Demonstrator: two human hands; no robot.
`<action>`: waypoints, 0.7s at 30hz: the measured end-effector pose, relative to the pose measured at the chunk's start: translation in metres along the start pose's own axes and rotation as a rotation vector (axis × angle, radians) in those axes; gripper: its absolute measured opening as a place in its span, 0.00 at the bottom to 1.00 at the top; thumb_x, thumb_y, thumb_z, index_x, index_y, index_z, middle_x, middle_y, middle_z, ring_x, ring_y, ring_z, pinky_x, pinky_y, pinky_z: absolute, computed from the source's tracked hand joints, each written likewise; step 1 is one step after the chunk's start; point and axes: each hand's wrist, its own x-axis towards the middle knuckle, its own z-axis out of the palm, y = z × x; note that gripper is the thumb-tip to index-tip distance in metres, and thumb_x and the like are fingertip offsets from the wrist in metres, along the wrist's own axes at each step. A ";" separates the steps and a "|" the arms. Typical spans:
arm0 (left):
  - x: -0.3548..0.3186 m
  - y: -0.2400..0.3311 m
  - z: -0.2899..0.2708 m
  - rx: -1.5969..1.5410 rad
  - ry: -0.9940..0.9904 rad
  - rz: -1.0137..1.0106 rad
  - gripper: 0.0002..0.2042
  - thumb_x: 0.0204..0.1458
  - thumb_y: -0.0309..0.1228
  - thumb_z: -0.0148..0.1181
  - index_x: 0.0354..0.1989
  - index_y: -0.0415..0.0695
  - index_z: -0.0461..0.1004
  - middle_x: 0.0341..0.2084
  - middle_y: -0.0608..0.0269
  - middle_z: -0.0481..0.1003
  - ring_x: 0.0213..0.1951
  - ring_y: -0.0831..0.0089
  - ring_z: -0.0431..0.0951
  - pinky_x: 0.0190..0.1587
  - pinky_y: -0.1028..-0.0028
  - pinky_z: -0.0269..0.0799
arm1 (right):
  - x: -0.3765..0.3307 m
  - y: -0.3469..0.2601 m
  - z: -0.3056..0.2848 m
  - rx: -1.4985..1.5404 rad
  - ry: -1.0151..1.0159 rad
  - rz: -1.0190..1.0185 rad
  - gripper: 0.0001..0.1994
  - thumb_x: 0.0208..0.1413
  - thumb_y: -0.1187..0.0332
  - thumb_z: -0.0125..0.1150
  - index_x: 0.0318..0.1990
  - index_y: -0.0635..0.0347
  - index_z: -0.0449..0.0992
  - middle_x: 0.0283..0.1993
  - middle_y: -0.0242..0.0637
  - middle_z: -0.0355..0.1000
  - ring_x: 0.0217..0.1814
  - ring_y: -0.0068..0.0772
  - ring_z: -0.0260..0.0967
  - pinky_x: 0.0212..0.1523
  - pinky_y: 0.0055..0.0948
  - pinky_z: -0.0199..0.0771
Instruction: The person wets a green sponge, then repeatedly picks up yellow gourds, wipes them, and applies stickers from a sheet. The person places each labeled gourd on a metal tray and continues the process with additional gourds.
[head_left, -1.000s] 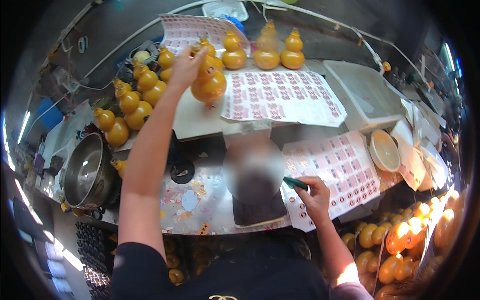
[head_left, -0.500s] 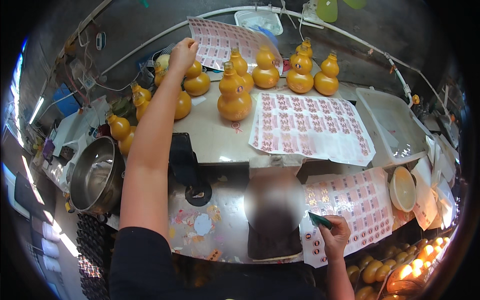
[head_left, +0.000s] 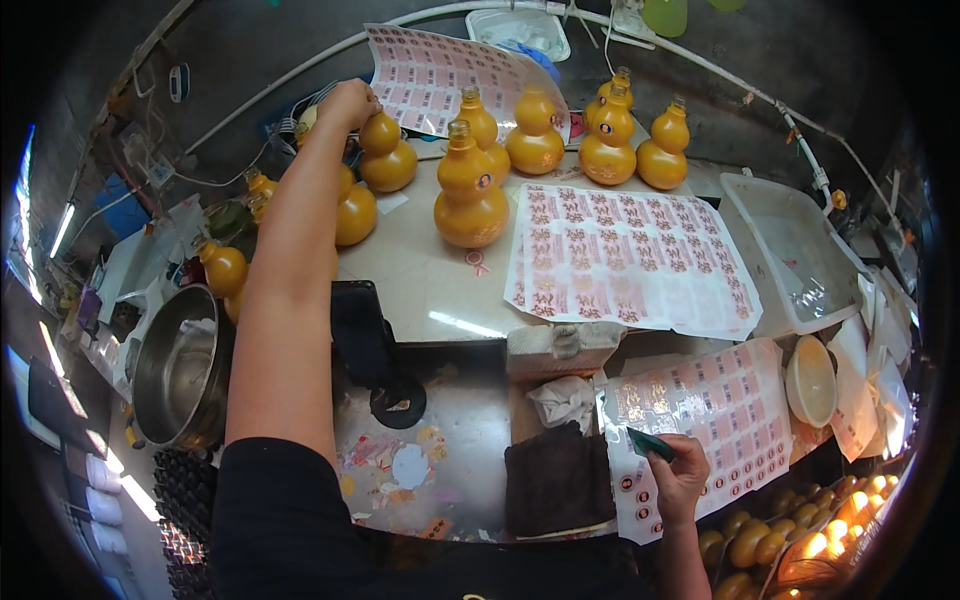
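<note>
My left hand (head_left: 349,104) is stretched far forward, its fingers closed at the hidden neck of a yellow gourd-shaped bottle (head_left: 388,165) on the bench. Down at the right, a small dark-green flat scraper (head_left: 650,444) is pinched in my right hand (head_left: 684,474). That hand is over the near sticker sheet (head_left: 702,420), which carries pink labels, gold lettering and round emblems. Another gourd bottle (head_left: 471,205), with a round emblem on its upper bulb, stands at the middle of the bench. Several more stand behind it and beside my left forearm.
A second sticker sheet (head_left: 632,258) covers the bench's right; another (head_left: 440,85) leans at the back. A clear plastic tub (head_left: 770,322) and pale bowl (head_left: 811,382) stand right. Left are a metal pot (head_left: 215,385) and phone on a stand (head_left: 362,330). A dark cloth (head_left: 558,480) lies in front.
My left hand has shifted slightly left and down onto the bottle's neck. The blurred round shape above the dark cloth is gone, revealing a block and crumpled tissue. My right hand still holds the scraper.
</note>
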 end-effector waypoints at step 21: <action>-0.324 -0.184 -0.274 0.058 0.434 0.236 0.04 0.55 0.24 0.55 0.37 0.38 0.72 0.44 0.57 0.76 0.44 0.69 0.77 0.47 0.71 0.71 | -0.036 -0.016 0.014 0.049 -0.124 -0.134 0.09 0.54 0.84 0.56 0.43 0.67 0.71 0.44 0.38 0.70 0.47 0.27 0.68 0.52 0.26 0.69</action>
